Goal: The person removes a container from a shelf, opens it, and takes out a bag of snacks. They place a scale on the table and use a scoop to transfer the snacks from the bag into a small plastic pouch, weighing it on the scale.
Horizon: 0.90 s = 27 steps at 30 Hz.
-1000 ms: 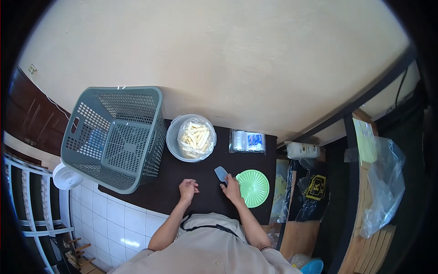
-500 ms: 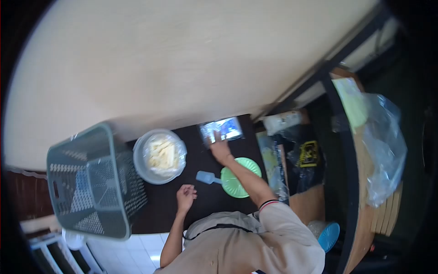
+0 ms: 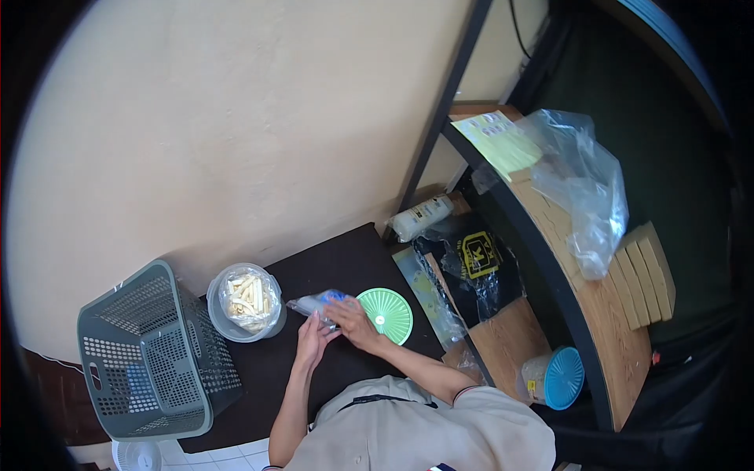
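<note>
A clear plastic packet [image 3: 318,302] with blue print is between my two hands, above the dark table. My left hand [image 3: 312,343] holds its lower edge. My right hand [image 3: 353,322] grips it from the right side, close to a green ribbed lid [image 3: 390,315] lying on the table. To the left of my hands stands a round clear tub [image 3: 253,334], lined with a plastic bag and holding pale sticks [image 3: 250,298]. The blue scoop is not visible now.
A grey perforated basket [image 3: 192,353] is at the table's left end. On the right, shelves [image 3: 620,377] hold a clear bag [image 3: 585,196], flat cardboard pieces [image 3: 648,275], a black printed bag [image 3: 479,255] and a jar with a blue lid [image 3: 564,378].
The view has shifted. My right hand has come back from the far edge of the table with the packet, and my left hand has moved up to hold it too.
</note>
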Tool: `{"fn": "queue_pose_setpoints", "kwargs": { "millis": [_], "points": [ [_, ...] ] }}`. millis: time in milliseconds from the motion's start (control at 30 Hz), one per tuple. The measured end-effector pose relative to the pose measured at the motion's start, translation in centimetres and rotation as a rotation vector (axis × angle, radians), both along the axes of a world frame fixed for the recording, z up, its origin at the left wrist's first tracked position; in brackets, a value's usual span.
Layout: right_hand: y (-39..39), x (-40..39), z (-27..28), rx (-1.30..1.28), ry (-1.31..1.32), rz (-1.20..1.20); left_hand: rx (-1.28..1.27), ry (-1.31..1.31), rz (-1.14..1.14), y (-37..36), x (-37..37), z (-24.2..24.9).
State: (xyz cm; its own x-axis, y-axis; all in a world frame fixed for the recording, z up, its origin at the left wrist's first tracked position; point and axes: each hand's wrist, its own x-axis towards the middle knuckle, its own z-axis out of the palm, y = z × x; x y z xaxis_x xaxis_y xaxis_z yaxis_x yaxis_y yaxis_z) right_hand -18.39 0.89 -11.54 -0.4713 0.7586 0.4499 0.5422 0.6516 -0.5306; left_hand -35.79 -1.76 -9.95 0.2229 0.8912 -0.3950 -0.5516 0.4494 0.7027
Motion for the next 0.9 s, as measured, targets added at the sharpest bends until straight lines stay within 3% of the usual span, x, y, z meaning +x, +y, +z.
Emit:
{"fn": "queue_pose_setpoints", "kwargs": {
  "millis": [67, 200, 333, 367, 433, 600, 700, 867, 900],
  "points": [
    [-2.4, -0.1, 0.8, 0.005, 0.077, -0.004, 0.037, -0.062, 0.020, -0.4, 0.6, -0.8],
    [-5.1, 0.1, 2.1, 0.041, 0.116, -0.006, 0.049, 0.077, 0.068, -2.8, 0.5, -0.4],
    [-9.4, -0.9, 4.4, 0.091, 0.131, -0.023, 0.090, 0.112, 0.123, -6.7, -0.7, 2.7],
    [-10.3, -1.3, 5.0, 0.052, 0.156, -0.031, 0.088, 0.115, 0.131, -7.7, -1.2, 3.1],
    [-11.9, -1.7, 6.4, -0.050, 0.189, -0.018, 0.123, 0.441, 0.197, -9.1, -2.1, 3.7],
    [-13.9, -3.2, 8.6, -0.369, 0.472, 0.047, 0.135, 0.618, 0.253, -12.3, -4.2, 4.7],
    [-14.7, -3.8, 9.1, -0.853, 0.649, -0.011, 0.210, 0.791, 0.236, -13.7, -4.1, 5.5],
    [-15.4, -4.5, 6.8, -1.028, 0.746, -0.190, 0.219, 0.834, 0.208, -15.2, -3.5, 4.3],
    [-15.5, -4.5, 6.8, -0.933, 0.569, -0.255, 0.234, 0.856, 0.167, -15.5, -3.4, 3.4]
  ]
}}
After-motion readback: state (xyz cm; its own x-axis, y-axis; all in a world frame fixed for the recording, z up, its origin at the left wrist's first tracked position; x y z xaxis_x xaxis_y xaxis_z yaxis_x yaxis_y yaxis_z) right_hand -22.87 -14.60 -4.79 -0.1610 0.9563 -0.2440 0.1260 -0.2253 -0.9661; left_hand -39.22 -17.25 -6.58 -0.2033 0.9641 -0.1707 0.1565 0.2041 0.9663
